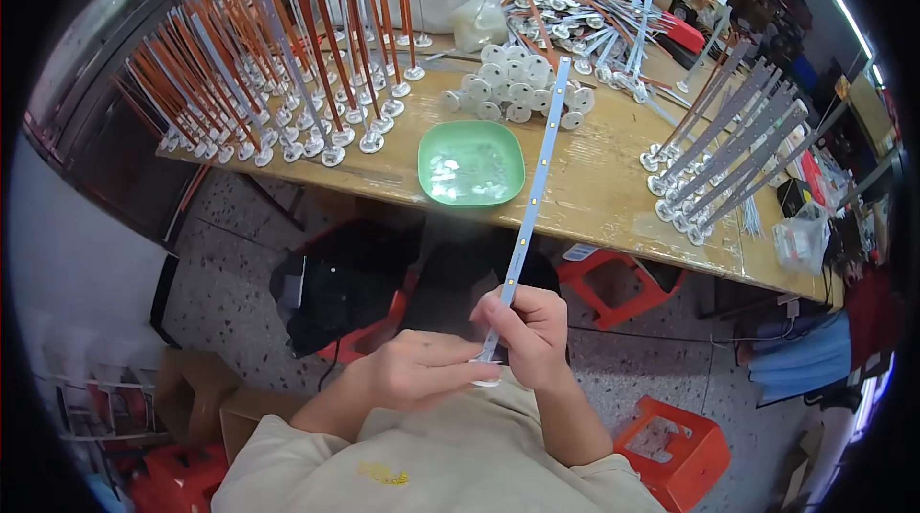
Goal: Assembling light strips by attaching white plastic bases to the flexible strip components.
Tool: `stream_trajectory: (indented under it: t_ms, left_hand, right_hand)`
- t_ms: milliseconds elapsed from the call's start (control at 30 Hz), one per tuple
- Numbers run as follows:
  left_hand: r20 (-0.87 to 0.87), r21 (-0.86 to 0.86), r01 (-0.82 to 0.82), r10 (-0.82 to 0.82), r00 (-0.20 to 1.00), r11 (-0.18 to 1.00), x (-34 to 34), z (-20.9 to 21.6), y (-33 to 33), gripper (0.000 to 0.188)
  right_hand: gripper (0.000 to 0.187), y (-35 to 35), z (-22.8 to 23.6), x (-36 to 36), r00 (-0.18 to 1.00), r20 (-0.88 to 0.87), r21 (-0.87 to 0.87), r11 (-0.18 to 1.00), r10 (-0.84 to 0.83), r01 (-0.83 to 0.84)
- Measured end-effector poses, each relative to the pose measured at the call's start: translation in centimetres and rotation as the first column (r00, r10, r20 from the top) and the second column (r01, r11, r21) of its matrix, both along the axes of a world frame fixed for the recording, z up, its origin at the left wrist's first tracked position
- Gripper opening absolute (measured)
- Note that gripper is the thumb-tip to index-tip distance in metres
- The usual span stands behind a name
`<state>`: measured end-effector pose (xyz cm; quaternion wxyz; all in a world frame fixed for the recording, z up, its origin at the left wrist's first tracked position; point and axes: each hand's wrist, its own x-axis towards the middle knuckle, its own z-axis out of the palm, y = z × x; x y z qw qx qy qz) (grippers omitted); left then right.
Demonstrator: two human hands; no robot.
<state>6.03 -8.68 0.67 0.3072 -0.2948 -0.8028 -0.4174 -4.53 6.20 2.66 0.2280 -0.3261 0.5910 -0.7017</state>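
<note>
Grip the LED strip (540,178) lightly between right hand (537,333) thumb and fingers, as now; left hand (407,369) fingers close on its lower end, a white round base (487,383) showing just below them. For sound seating, support the base squarely and keep the strip unbent. Count: one held strip, extending forward from the fingers; one green tray (428,163) ahead, on the surface (594,192); two red stools (704,463) rightward. White discs (517,91) beyond the tray overlap too much to count.
</note>
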Motion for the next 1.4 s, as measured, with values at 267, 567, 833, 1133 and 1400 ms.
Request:
stream_trajectory:
  t_ms: [267,567,833,1133,1400]
  left_hand:
    - [0.1,0.608,0.162,-0.277,0.956,0.777,2.6,-0.6,-0.1,0.033]
    - [0.023,0.614,0.174,-0.238,0.971,0.769,5.0,-0.9,-0.6,0.034]
    - [-0.031,0.541,0.044,-0.032,0.999,0.84,7.1,-0.9,-1.9,0.034]
    - [0.065,0.506,-0.086,0.062,0.996,0.858,6.5,-0.8,-1.7,0.024]
    - [0.1,0.48,-0.121,0.083,0.992,0.869,6.2,-1.0,-1.3,0.032]
  right_hand:
    - [0.011,-3.2,1.4,-0.4,0.837,-0.503,0.036,0.973,0.216,-0.229]
    - [0.013,-8.0,4.1,-15.1,0.548,-0.805,0.396,0.893,0.227,0.212]
    - [0.021,-12.3,1.8,-14.5,0.527,-0.719,0.589,0.799,0.453,0.117]
    - [0.024,-13.5,0.4,-15.7,0.542,-0.6,0.747,0.655,0.589,0.115]
    - [0.013,-9.3,1.8,-15.5,0.944,-0.313,0.436,0.899,0.106,0.044]
